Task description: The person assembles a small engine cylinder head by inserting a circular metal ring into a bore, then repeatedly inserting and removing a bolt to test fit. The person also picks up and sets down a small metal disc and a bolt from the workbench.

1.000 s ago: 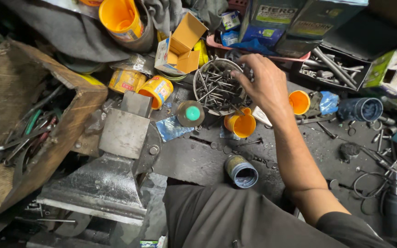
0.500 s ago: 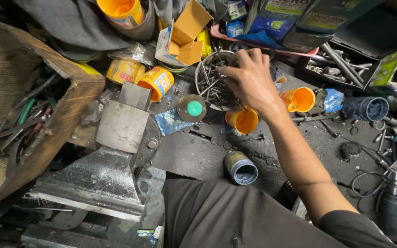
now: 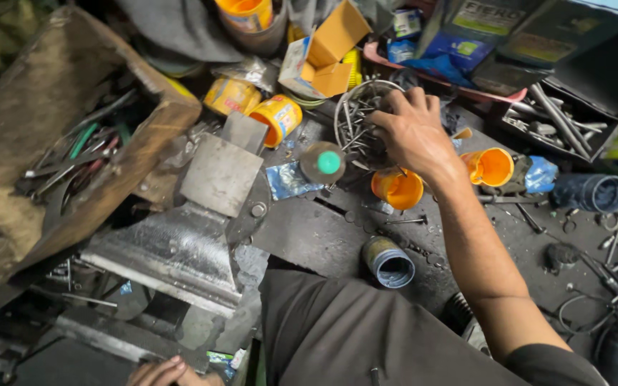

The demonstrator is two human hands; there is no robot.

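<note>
Nails (image 3: 355, 125) fill a round wire-rimmed container (image 3: 342, 107) at the far middle of the cluttered tabletop (image 3: 309, 229), and the right hand (image 3: 409, 129) is down among them.

Head view: that hand lies palm-down over the right side of the container, fingers (image 3: 395, 100) curled into the heap of nails. Whether any nail is pinched between them cannot be told, since the back of the hand hides the fingertips. Half a second ago the hand was spread higher over the container's rim; it has since drawn in and sunk lower toward the near right edge, and the camera has tipped a little closer. That reads as the hand sorting or gathering within the heap rather than leaving it.

Just beside the wrist stands an open orange cup (image 3: 397, 189), with a second orange cup (image 3: 489, 166) to its right. A small jar with a green cap (image 3: 325, 163) sits left of the first cup, and a grey-blue tin (image 3: 390, 262) lies nearer the body. A heavy metal vise (image 3: 194, 221) takes up the left middle.

The left hand (image 3: 169, 373) shows only at the bottom edge, knuckles up and fingers loosely bent, nothing visible in it.
</note>
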